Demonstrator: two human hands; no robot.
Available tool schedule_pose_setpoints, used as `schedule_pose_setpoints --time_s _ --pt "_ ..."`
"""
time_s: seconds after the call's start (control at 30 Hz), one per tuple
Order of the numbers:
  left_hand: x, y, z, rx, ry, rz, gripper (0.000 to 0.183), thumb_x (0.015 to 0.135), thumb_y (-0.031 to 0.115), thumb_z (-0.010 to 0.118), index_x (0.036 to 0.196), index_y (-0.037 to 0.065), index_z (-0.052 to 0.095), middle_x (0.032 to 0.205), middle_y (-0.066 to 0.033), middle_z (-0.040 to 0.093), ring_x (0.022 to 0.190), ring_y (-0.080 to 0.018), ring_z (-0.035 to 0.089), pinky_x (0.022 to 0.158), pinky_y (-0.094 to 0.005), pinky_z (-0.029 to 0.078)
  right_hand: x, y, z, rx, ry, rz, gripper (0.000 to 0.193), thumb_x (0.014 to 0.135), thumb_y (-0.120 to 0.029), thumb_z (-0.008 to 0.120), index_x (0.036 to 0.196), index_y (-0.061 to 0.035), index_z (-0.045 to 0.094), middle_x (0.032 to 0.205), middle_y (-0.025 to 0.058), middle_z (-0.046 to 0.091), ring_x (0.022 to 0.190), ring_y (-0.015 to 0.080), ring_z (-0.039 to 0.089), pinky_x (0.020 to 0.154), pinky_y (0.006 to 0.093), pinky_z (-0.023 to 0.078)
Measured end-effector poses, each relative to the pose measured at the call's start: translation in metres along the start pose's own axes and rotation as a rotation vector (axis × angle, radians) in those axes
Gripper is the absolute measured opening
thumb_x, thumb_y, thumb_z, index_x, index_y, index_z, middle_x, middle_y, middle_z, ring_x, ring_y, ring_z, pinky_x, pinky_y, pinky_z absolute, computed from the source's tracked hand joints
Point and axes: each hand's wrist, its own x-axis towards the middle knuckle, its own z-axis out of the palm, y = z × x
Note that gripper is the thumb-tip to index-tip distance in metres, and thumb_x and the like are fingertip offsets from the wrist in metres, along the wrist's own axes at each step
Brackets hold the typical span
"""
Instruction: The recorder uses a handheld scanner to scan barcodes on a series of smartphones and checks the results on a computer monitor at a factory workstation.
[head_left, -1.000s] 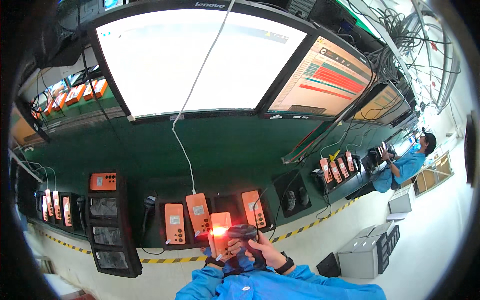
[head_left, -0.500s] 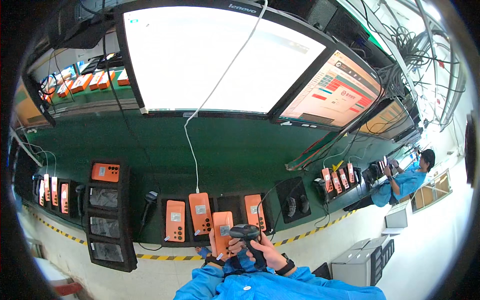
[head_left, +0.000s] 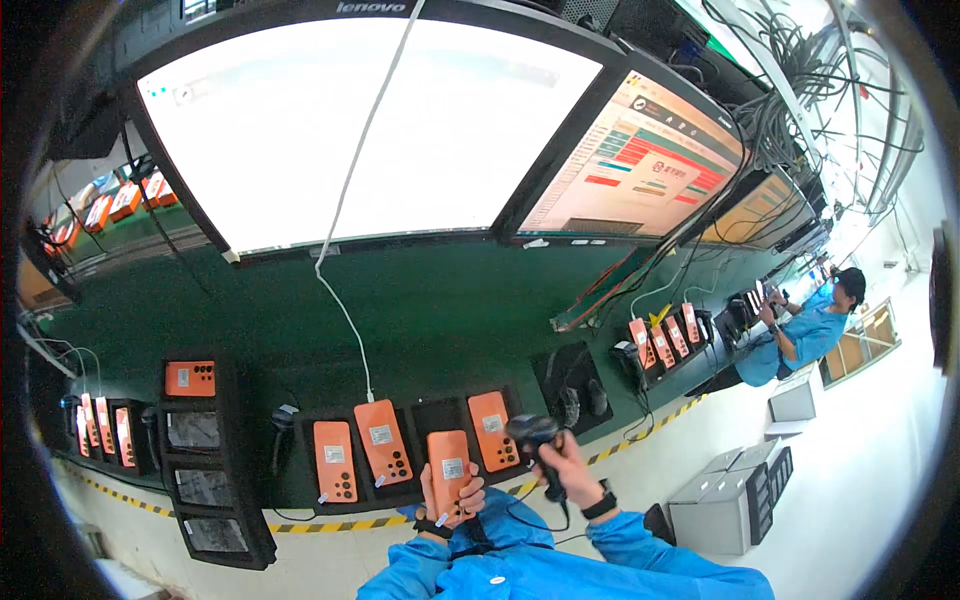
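Note:
My left hand (head_left: pixel 468 498) is closed round an orange phone (head_left: pixel 450 470), held upright with its labelled back facing up. In my right hand (head_left: pixel 570 470) is a black handheld barcode scanner (head_left: pixel 533 432), its cable trailing below. The scanner is apart from the phone, off to its right. Just beyond my hands lies a black foam tray (head_left: pixel 436 420) with three orange phones: one on the left (head_left: pixel 334 460), one with a white cable plugged into its top (head_left: pixel 382 440), and one on the right (head_left: pixel 492 430). A slot between the last two holds no phone.
Behind the tray stand a large bright monitor (head_left: pixel 360 130) and a smaller monitor (head_left: pixel 630 165). To the left is a long black tray (head_left: pixel 222 470) with one orange phone and several bagged dark items. A black mat (head_left: pixel 572 385) lies right of my tray. A co-worker (head_left: pixel 810 325) stands far right.
My right hand has drawn the scanner away from the phone, to the right and slightly upward. The left hand still holds the phone. The whole view has shifted a little.

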Motion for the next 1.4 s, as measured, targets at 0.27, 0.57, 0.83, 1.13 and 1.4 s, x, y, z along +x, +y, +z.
schedule_pose_setpoints --time_s 0.27,0.57,0.83,1.13,1.4 --pt "0.021 0.016 0.037 0.12 0.035 0.004 0.069 0.079 0.071 0.042 0.102 0.006 0.044 0.064 -0.0005 0.037 0.047 -0.0112 0.035 0.044 -0.025 0.032 0.046 -0.056 -0.005 0.243 -0.164 0.097 0.024 0.096 -0.018 0.048 0.118 -0.0129 0.041 0.105 0.0085 0.059 0.067 0.0131 0.056 0.049 0.0256 0.047" --pt "0.098 0.027 0.068 0.391 0.319 0.242 0.08 0.082 0.072 0.035 0.118 0.001 0.046 0.067 -0.0025 0.044 0.047 -0.0113 0.036 0.044 -0.0258 0.029 0.033 -0.064 0.027 0.365 -0.369 0.165 0.029 0.095 -0.02 0.052 0.119 -0.0118 0.037 0.088 0.0045 0.054 0.068 0.0116 0.051 0.052 0.0249 0.044" --pt "0.134 0.009 0.065 0.438 0.305 0.218 0.091 0.081 0.075 0.03 0.141 0.006 0.031 0.098 -0.009 0.06 0.049 -0.0112 0.04 0.046 -0.0245 0.034 0.049 -0.051 -0.009 0.519 -0.274 0.224 0.041 0.092 -0.02 0.056 0.126 -0.0137 0.033 0.1 0.0095 0.055 0.068 0.0144 0.054 0.053 0.0263 0.045" --pt "0.106 0.021 0.032 0.398 0.236 0.086 0.085 0.083 0.072 0.035 0.135 0.005 0.039 0.1 -0.0099 0.055 0.061 -0.0142 0.044 0.055 -0.0276 0.036 0.145 0.001 -0.07 0.103 0.174 -0.134 0.028 0.089 -0.016 0.059 0.11 -0.0096 0.041 0.088 0.0044 0.058 0.06 0.013 0.054 0.049 0.0259 0.043" --pt "0.069 0.016 0.077 1.383 0.799 0.278 0.07 0.069 0.019 0.078 0.127 0.0 0.043 0.099 -0.0106 0.056 0.08 -0.0156 0.056 0.073 -0.0335 0.047 0.193 0.105 -0.083 -0.512 0.419 -0.2 0.029 0.085 -0.023 0.064 0.095 -0.0022 0.046 0.08 0.0129 0.052 0.076 0.0256 0.053 0.07 0.0372 0.044"
